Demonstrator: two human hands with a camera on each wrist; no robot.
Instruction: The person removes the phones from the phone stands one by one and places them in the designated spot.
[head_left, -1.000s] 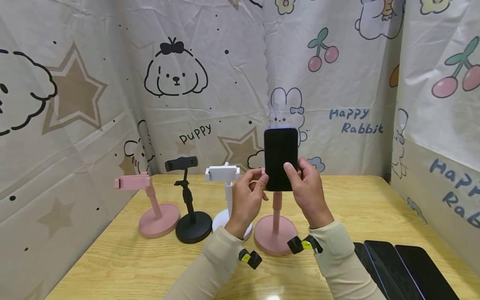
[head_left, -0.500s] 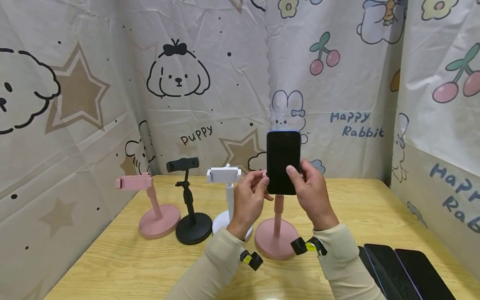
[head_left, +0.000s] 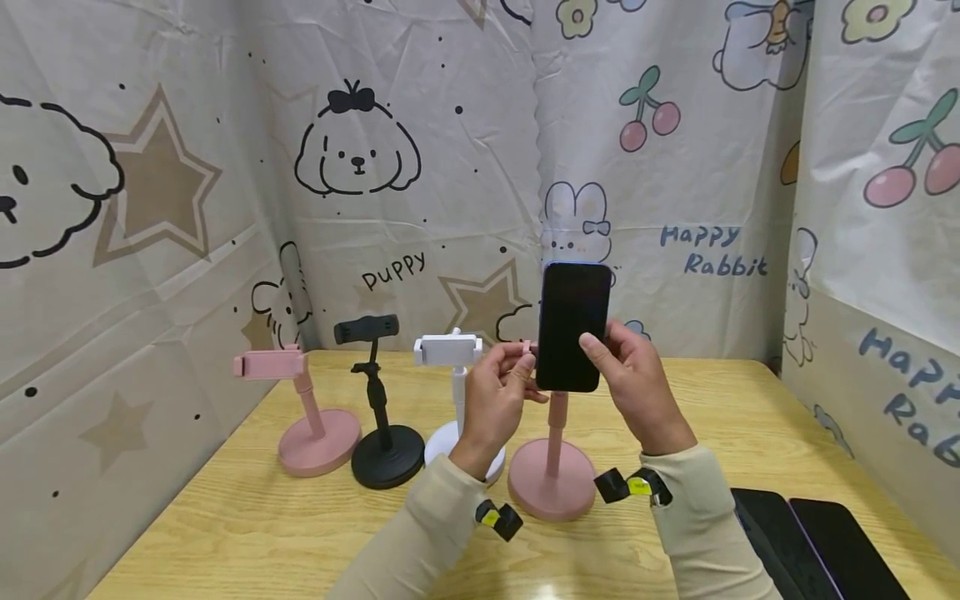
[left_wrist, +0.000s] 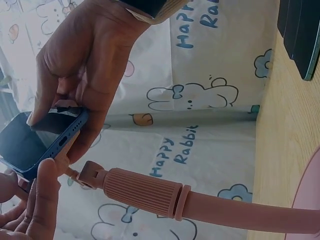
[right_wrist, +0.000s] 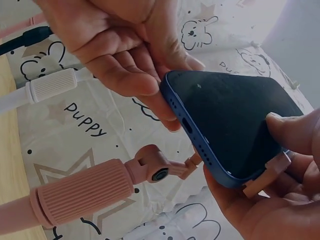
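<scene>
A smartphone (head_left: 574, 325) with a black screen and blue frame stands nearly upright in front of a pink phone stand (head_left: 551, 483). My right hand (head_left: 637, 387) grips its right side, thumb on the screen and fingers behind. In the right wrist view, a pink clamp end (right_wrist: 270, 174) shows at the phone's edge by that hand. My left hand (head_left: 497, 396) pinches the clamp's other pink end (head_left: 527, 347), beside the phone's left edge. The stand's ribbed neck (left_wrist: 145, 192) rises behind and below the phone. Most of the clamp is hidden behind the phone.
To the left stand another pink phone stand (head_left: 318, 442), a black one (head_left: 386, 454) and a white one (head_left: 447, 348), the white one partly behind my left arm. Dark phones (head_left: 847, 542) lie at the table's right front. Patterned cloth (head_left: 420, 125) encloses the wooden table (head_left: 705, 408).
The phone and my right hand have shifted slightly right, and the phone leans a little more. My left hand stays almost in place, with a wider gap between it and the phone's edge.
</scene>
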